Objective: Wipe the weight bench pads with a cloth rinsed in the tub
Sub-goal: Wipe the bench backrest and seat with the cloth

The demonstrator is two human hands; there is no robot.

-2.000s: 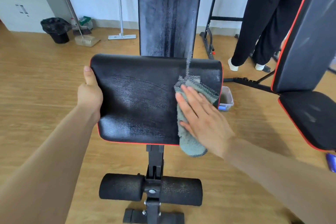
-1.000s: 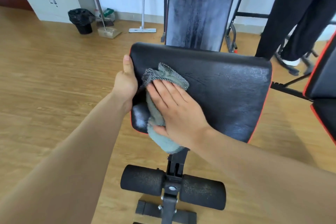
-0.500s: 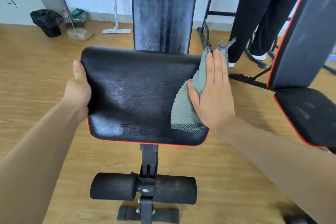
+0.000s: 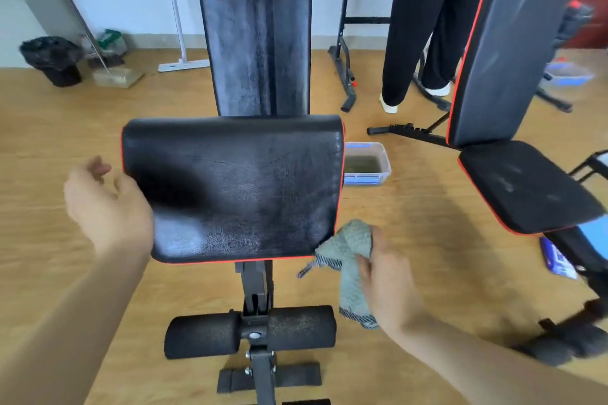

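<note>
The black seat pad (image 4: 237,184) with red piping lies in front of me, its surface streaked and shiny. Behind it rises the black back pad (image 4: 256,29), dull with grey smears. My right hand (image 4: 385,276) holds the grey-green cloth (image 4: 350,260) just off the seat pad's near right corner, the cloth hanging down. My left hand (image 4: 105,204) hovers at the pad's left edge, fingers apart, blurred. A clear plastic tub (image 4: 368,163) of murky water sits on the floor to the right of the seat pad.
A second bench (image 4: 523,181) stands at the right. A person in black trousers (image 4: 418,26) stands behind. Foam leg rollers (image 4: 289,329) sit below the seat. A mop (image 4: 179,43), a broom and a black bin (image 4: 52,59) are at the far left wall.
My right hand has drawn the cloth off the seat pad's far right down past its near right corner. My left hand has let go of the pad's left edge and opened.
</note>
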